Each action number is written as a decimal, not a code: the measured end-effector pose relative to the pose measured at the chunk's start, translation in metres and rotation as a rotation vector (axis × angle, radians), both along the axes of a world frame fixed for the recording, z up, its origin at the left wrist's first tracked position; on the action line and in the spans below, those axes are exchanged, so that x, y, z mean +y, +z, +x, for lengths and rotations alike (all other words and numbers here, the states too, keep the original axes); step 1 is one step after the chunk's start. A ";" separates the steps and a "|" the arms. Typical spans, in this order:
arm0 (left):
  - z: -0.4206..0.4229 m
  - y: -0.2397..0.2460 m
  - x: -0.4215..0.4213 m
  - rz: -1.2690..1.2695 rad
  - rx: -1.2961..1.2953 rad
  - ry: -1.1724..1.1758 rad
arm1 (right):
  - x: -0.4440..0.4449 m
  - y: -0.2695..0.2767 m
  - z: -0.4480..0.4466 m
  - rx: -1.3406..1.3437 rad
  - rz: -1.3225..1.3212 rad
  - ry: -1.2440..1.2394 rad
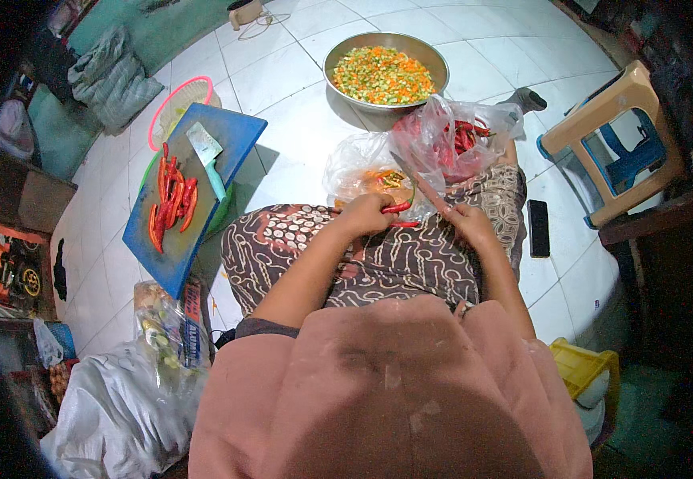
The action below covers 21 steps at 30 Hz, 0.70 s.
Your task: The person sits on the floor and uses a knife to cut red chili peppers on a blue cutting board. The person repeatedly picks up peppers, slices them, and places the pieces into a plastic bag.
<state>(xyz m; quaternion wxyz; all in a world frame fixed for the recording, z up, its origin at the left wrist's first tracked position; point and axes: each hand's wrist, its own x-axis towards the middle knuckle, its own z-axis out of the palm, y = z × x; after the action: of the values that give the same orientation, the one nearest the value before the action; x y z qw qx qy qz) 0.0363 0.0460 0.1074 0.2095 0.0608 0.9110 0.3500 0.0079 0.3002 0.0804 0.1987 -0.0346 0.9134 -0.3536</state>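
Observation:
My left hand [370, 214] grips a red chili pepper [397, 208] with a green stem over my lap. A second red piece [406, 224] shows just below it, partly hidden. In my right hand [471, 225] is a knife [424, 184], its blade angled up and left beside the chili. In front of my hands an open clear plastic bag [352, 157] contains chili stems and scraps [389, 178]. Touching it on the right, another plastic bag [421, 129] bulges with whole red chilies [469, 139].
A steel bowl [333, 90] of diced vegetables [382, 76] stands ahead. At left, a blue cutting board [236, 129] bears split red chilies [170, 200] and a turquoise-handled cleaver [206, 149], above a green container [222, 212]. A phone [539, 229] and a stool [586, 152] are at right.

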 end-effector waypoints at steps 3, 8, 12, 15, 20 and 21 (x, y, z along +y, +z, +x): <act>-0.003 -0.025 -0.006 0.237 0.029 0.102 | -0.001 0.000 0.001 -0.003 -0.056 -0.111; -0.006 -0.015 -0.012 0.284 0.066 0.221 | -0.028 0.014 0.015 0.293 -0.383 -0.011; -0.007 -0.023 -0.014 0.412 0.062 0.236 | -0.055 0.019 0.020 0.188 -0.453 0.150; -0.010 -0.042 -0.022 0.322 0.122 0.196 | -0.070 0.023 0.019 0.246 -0.354 0.191; -0.007 -0.020 -0.023 0.314 0.052 0.330 | -0.082 0.023 0.016 0.225 -0.368 0.216; -0.008 -0.026 -0.025 0.364 0.059 0.332 | -0.084 0.026 0.016 0.161 -0.357 0.208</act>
<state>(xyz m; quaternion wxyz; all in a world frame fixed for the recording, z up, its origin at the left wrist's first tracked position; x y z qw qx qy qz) 0.0279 0.0207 0.0815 0.1082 -0.0429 0.8361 0.5361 0.0236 0.2166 0.1063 0.1514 -0.1913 0.8407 -0.4834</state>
